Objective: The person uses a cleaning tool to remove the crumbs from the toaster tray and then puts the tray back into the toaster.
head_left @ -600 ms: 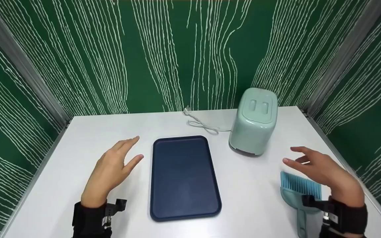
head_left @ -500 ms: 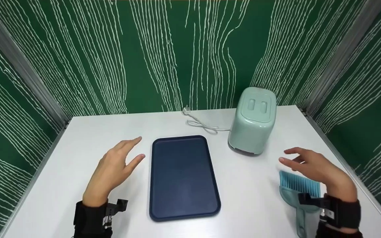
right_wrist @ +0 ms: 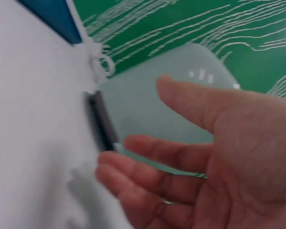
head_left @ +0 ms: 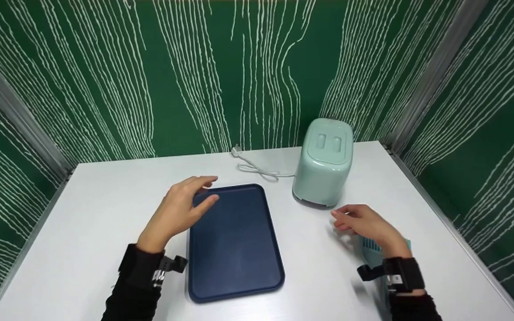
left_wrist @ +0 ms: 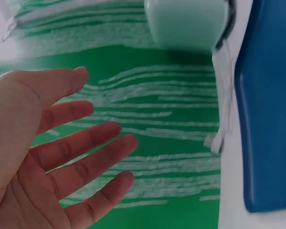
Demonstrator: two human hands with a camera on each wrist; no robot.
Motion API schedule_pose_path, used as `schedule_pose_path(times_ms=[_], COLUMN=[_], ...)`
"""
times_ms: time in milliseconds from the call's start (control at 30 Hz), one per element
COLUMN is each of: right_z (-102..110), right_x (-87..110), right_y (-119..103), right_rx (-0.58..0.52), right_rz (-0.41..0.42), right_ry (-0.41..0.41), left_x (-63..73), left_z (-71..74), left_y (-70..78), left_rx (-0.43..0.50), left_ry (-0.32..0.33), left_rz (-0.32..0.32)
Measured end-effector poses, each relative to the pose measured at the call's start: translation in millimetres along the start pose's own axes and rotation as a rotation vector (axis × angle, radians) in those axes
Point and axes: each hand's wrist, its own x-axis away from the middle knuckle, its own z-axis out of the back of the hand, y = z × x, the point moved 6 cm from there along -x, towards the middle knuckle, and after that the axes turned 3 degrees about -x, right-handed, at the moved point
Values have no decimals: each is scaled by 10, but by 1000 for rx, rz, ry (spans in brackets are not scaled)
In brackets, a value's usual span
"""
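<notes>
Shifted inward since the earlier frame, the left hand (head_left: 174, 211) is held spread and empty near the blue tray (head_left: 237, 249), the right hand (head_left: 368, 225) likewise near the mint toaster (head_left: 321, 174) standing right of it; reaching seems underway, further closing-in being called for.

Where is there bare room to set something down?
White tabletop is bare left of the left hand and between the dark blue rectangular tray and right hand; crowded where its wrist partly hides the teal bristled brush.
</notes>
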Motion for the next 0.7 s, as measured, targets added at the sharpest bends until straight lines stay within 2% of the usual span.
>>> schedule_pose_path(times_ms=[167,300,400,467,600,700], right_z=[-153,-268,-390,-472,-607,-686], right_x=[-98,-133,-153,-167,-211,-246], right_y=[121,159,152,152,152,129], right_rx=[-207,-402,-550,-639,-820,-1005], right_rz=[-49,-44,-49,-69,-117,-122], right_ry=[48,18,-28,-30,21,50], left_x=[-335,-586,-727,-805,-968,-1094], left_z=[-224,-452,-607,-704,-906,-1038], left_y=[148,246,335,410,555,638], left_rx=[60,91,56,16,-30,-37], left_ry=[-23,-55,-77,-88,-104,-99], left_rz=[-53,-62,-70,-80,-87,-87])
